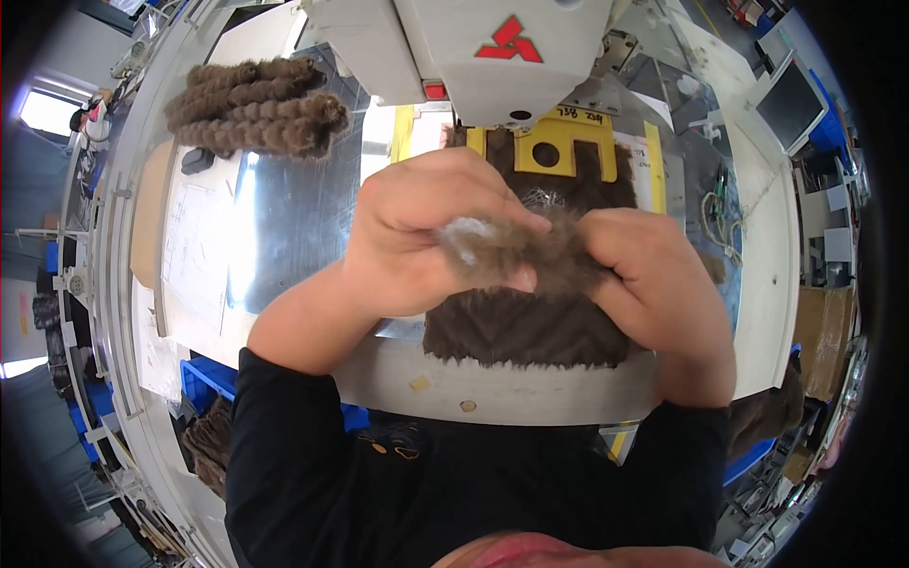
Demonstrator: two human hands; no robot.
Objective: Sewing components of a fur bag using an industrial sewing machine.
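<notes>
A small fluffy brown fur piece (511, 248) is stretched between my two hands, raised in front of the machine's head. My left hand (407, 232) pinches its left part, with a whitish patch showing near the fingers. Closed on the right end of the same piece is my right hand (653, 270), its fingertips partly buried in the pile. Below them a dark brown fur panel (530, 327) lies flat on the machine bed, and its far part runs under a yellow template (568, 161) with cut-outs. My hands hide the panel's middle.
The white industrial sewing machine (511, 85) stands just beyond my hands. Rolled brown fur strips (256, 109) lie at the far left, near a small black object (197, 160). A cord (720, 227) rests on the right. Blue bins (208, 381) holding fur stand below the table's edge.
</notes>
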